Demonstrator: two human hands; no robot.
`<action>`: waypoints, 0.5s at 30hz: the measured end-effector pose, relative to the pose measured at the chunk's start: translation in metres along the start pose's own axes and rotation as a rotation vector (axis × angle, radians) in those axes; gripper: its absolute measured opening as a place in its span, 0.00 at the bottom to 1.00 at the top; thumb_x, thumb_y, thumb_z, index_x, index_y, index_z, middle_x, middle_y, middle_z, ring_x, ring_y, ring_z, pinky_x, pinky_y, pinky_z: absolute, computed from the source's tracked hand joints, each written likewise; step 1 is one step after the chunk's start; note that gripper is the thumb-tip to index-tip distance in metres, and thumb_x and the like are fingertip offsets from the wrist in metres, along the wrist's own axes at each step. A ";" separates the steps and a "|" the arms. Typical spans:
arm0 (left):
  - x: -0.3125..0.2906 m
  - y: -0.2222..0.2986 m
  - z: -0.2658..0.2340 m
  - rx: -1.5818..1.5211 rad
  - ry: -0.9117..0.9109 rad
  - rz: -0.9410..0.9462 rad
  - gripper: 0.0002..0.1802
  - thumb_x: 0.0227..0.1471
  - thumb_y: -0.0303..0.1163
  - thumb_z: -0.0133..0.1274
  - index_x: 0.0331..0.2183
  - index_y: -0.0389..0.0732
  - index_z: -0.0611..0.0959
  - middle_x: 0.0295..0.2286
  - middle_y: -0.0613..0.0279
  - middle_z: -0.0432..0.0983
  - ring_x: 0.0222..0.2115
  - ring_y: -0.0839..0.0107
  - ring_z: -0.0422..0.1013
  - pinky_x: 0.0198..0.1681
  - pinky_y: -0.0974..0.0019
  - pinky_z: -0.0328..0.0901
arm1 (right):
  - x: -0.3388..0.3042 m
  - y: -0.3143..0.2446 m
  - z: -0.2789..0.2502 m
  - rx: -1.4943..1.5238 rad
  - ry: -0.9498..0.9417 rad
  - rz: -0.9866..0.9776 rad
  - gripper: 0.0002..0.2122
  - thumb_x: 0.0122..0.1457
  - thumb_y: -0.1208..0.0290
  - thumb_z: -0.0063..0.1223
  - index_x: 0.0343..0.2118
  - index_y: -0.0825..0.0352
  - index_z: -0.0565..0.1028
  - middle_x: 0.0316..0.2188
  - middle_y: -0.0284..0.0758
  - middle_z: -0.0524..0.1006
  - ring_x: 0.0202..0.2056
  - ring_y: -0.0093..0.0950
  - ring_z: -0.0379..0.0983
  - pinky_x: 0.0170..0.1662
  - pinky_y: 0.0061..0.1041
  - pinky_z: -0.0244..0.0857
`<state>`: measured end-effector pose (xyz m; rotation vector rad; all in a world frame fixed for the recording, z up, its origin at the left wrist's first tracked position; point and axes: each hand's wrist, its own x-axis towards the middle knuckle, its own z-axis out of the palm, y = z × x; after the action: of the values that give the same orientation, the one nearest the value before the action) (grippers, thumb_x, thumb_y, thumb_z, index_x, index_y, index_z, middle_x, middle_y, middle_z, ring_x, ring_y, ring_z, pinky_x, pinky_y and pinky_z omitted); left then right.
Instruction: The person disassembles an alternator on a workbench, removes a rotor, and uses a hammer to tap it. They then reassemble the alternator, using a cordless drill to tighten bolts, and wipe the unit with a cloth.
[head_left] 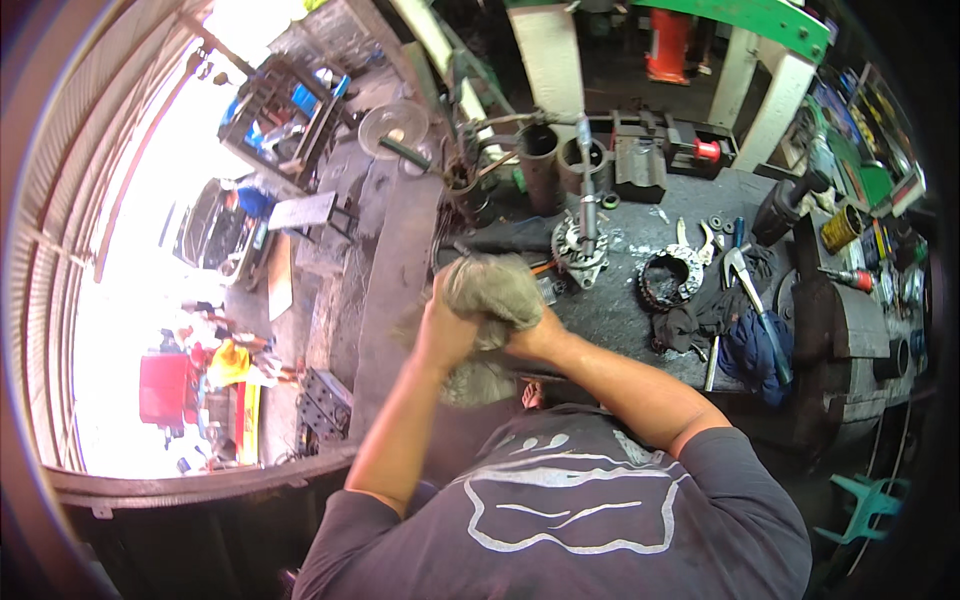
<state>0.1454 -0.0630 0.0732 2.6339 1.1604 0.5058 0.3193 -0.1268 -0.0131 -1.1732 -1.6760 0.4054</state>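
Observation:
My left hand (pixel 446 328) and my right hand (pixel 538 335) are both closed on a bunched grey-beige rag (pixel 492 290) in front of my chest, over the near left part of the workbench. Folds of the rag hide most of my fingers, and part of it hangs below my hands. Whether anything is wrapped inside cannot be seen. Beyond my right hand, a round metal housing (pixel 580 262) stands on the bench, with an upright tool or shaft (pixel 588 190) above it. Further right lies a ring-shaped metal part (pixel 668 280) with a dark hollow centre.
A dark workbench (pixel 625 300) stretches to the right. On it are locking pliers (pixel 742 270), a dark blue cloth (pixel 755 350) and a tall dark cylinder (pixel 541 170). A vise-like metal block (pixel 640 165) stands at the back. Rightward are a power tool (pixel 785 208) and a yellow can (pixel 842 230).

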 end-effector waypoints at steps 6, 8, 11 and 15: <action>0.004 0.018 0.030 -0.550 0.185 -0.092 0.23 0.57 0.19 0.63 0.55 0.34 0.84 0.53 0.51 0.84 0.55 0.60 0.80 0.62 0.58 0.70 | 0.001 0.010 -0.001 -0.025 0.127 -0.064 0.29 0.56 0.69 0.66 0.63 0.66 0.76 0.63 0.49 0.77 0.65 0.53 0.70 0.69 0.48 0.64; 0.003 0.007 0.010 -0.563 0.040 -0.051 0.24 0.57 0.18 0.63 0.55 0.35 0.84 0.51 0.53 0.84 0.54 0.60 0.80 0.61 0.58 0.71 | -0.001 0.013 0.002 0.001 0.050 -0.047 0.31 0.57 0.65 0.66 0.65 0.62 0.76 0.65 0.45 0.77 0.66 0.50 0.71 0.68 0.48 0.65; 0.000 0.002 0.006 -0.686 -0.001 -0.062 0.24 0.57 0.17 0.63 0.55 0.36 0.83 0.50 0.55 0.84 0.53 0.61 0.79 0.59 0.58 0.71 | -0.003 0.017 0.009 -0.082 -0.053 -0.014 0.32 0.56 0.62 0.66 0.67 0.59 0.75 0.67 0.42 0.75 0.67 0.46 0.70 0.69 0.48 0.62; 0.005 0.023 0.039 -0.458 0.307 -0.113 0.24 0.55 0.18 0.60 0.55 0.34 0.84 0.53 0.49 0.84 0.56 0.55 0.79 0.64 0.55 0.68 | -0.003 0.025 0.011 -0.091 0.009 -0.032 0.34 0.54 0.63 0.66 0.67 0.62 0.74 0.67 0.44 0.75 0.67 0.46 0.70 0.69 0.49 0.62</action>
<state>0.1791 -0.0766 0.0462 2.1373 1.1036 1.0412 0.3221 -0.1151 -0.0378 -1.2113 -1.7187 0.3062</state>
